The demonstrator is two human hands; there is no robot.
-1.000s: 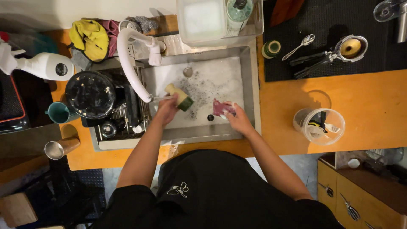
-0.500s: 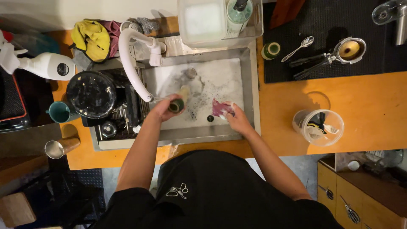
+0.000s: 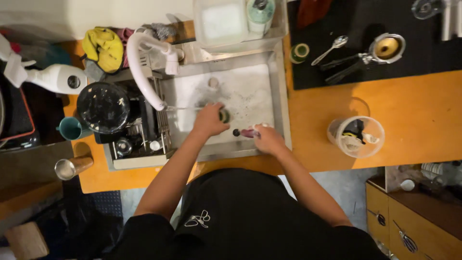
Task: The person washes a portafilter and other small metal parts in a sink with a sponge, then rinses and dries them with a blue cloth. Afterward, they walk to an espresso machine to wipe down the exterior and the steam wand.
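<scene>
In the steel sink (image 3: 281, 96), a green sponge (image 3: 224, 115), judged soft, light and soapy-slick, is clamped in the left hand (image 3: 210, 120), while at four o'clock the right hand (image 3: 268, 139) is closed on a small purple item (image 3: 246, 132).

This is a kitchen, likely a home one, seen from above: a steel sink (image 3: 276, 96) is set into an orange-wood counter (image 3: 365, 115), with a white curved faucet (image 3: 144, 67) over its left edge. Left of the sink stand a dish rack (image 3: 139, 139), a teal mug (image 3: 72, 128) and a steel cup (image 3: 67, 168); right of it a black mat (image 3: 385, 72) carries a spoon (image 3: 331, 48) and a strainer (image 3: 385, 48).
</scene>
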